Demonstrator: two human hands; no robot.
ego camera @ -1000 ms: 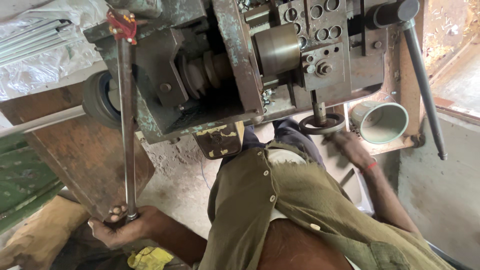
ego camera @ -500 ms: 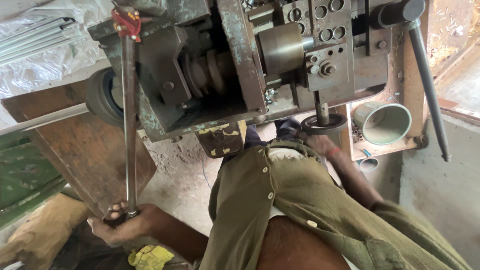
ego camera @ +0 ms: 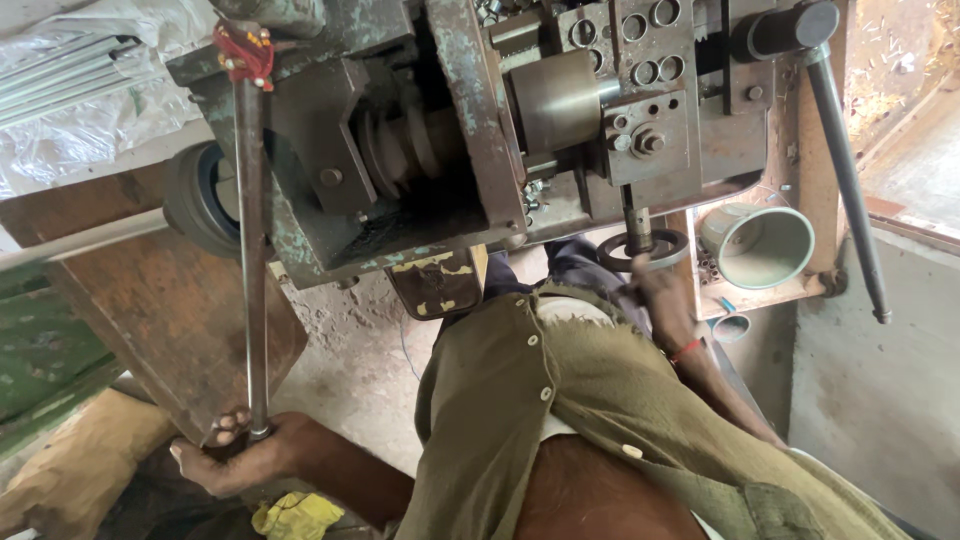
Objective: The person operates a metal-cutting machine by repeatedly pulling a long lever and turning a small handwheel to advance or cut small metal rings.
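Observation:
My left hand (ego camera: 235,455), at the lower left, is closed around the bottom end of a long thin metal rod (ego camera: 252,250). The rod runs straight up to a red clamp (ego camera: 243,50) on the worn grey-green machine (ego camera: 450,130). My right hand (ego camera: 655,290), with a red thread on its wrist, reaches past my olive shirt (ego camera: 560,400). Its fingers grip the rim of a small dark handwheel (ego camera: 640,248) on a spindle under the machine's right side.
A pale green metal cup (ego camera: 760,245) lies right of the handwheel, with a long lever bar (ego camera: 845,180) beyond it. A rusty brown board (ego camera: 160,310) leans at the left below a black wheel (ego camera: 195,200). Plastic-wrapped rods (ego camera: 60,70) lie top left. A yellow cloth (ego camera: 295,515) sits near my left arm.
My right hand has moved left from beside the green cup onto the handwheel. My left hand has kept its hold on the rod's lower end.

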